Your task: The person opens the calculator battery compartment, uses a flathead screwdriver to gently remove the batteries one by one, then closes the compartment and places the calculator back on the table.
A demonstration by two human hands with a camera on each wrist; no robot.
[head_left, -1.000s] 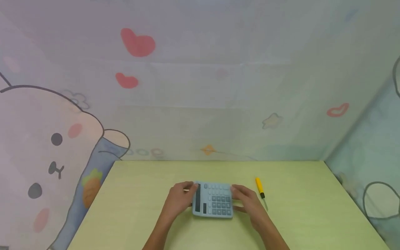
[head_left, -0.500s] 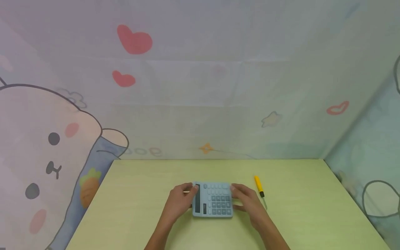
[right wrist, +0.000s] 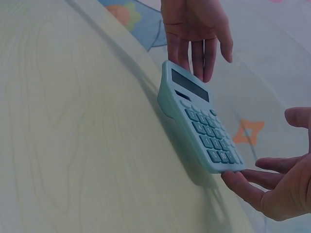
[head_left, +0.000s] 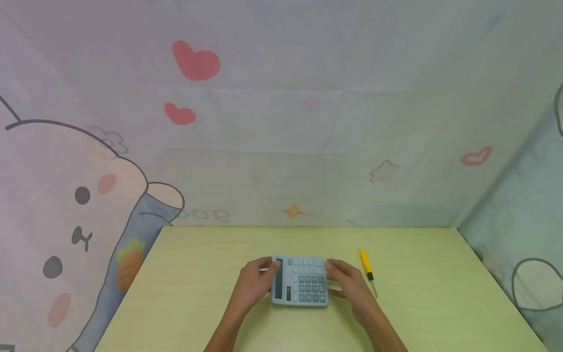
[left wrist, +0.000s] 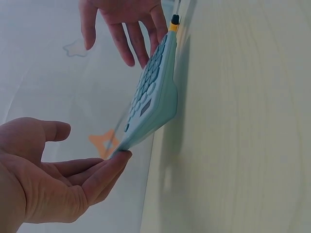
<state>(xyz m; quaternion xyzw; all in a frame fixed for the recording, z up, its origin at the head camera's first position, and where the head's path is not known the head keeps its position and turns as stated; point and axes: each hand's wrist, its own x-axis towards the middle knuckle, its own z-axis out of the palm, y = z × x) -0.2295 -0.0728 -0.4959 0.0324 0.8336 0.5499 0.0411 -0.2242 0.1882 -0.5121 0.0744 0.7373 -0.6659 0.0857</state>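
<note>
A pale blue calculator is turned sideways between my two hands, with its dark display toward the left hand. At the display end, the fingertips of my left hand touch the edge from beneath, as the left wrist view shows; the thumb is raised away from it. My right hand is at the opposite end. In the right wrist view its fingertips touch the calculator's keypad-side edge, thumb apart. Whether the calculator rests on the table or hangs just above it, I cannot tell.
A screwdriver with a yellow and black handle lies on the light wooden table, to the right of my right hand. Behind the table hangs a printed cloth with hearts; its cartoon animal is at the left.
The head view has shifted slightly. Both hands and the calculator keep practically the same places.
</note>
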